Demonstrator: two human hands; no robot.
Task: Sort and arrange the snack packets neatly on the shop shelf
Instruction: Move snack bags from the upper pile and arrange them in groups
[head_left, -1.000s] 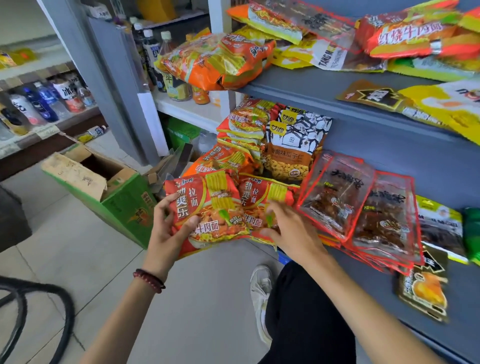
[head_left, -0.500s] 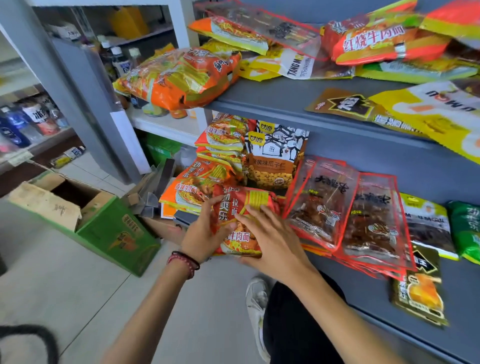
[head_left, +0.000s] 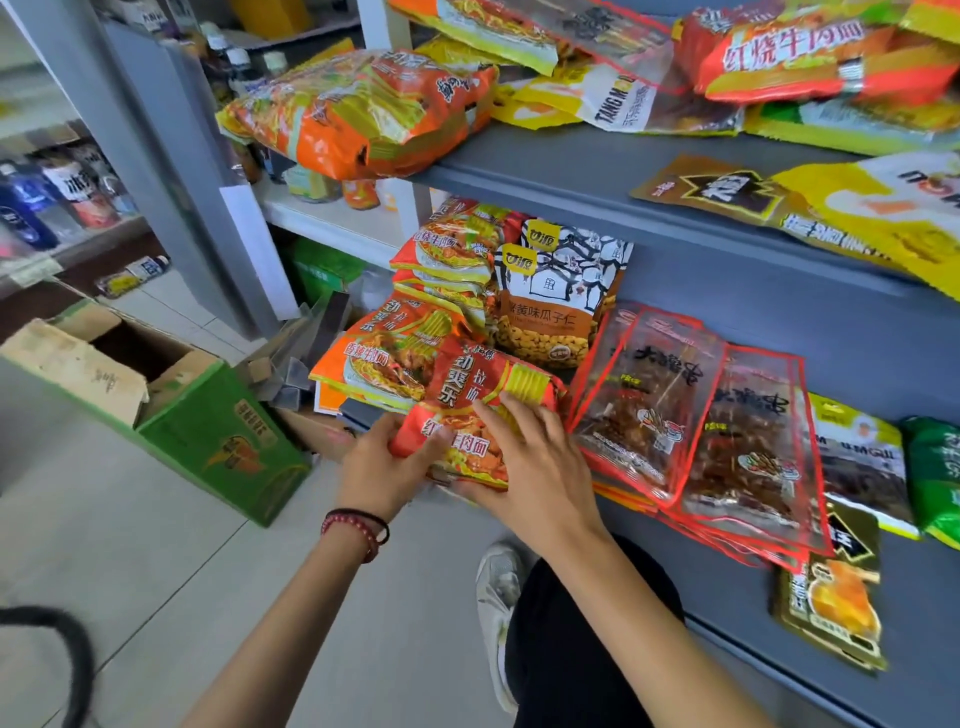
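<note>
Noodle packet (head_left: 478, 415), red and orange, lies at the front left of the lower shelf (head_left: 857, 364), between both hands. The left hand (head_left: 379, 467) grips its near left edge, thumb on top and fingers hidden beneath. The right hand (head_left: 535, 467) lies on top with its fingers straight and spread, pressing the packet flat; whether its thumb hooks under the near edge cannot be told. The packet overlaps a noodle stack (head_left: 395, 358) to its left and sits just beside clear red-edged meat packets (head_left: 649, 400) on its right. A seed bag (head_left: 556, 301) stands behind it.

The step in hand looks like setting this packet into place among the other noodles. The next move probably calls for sliding it left and back so that it sits square on the stack, with its edges lined up, without pushing the meat packets aside or tipping the stack off the shelf's end.
</note>
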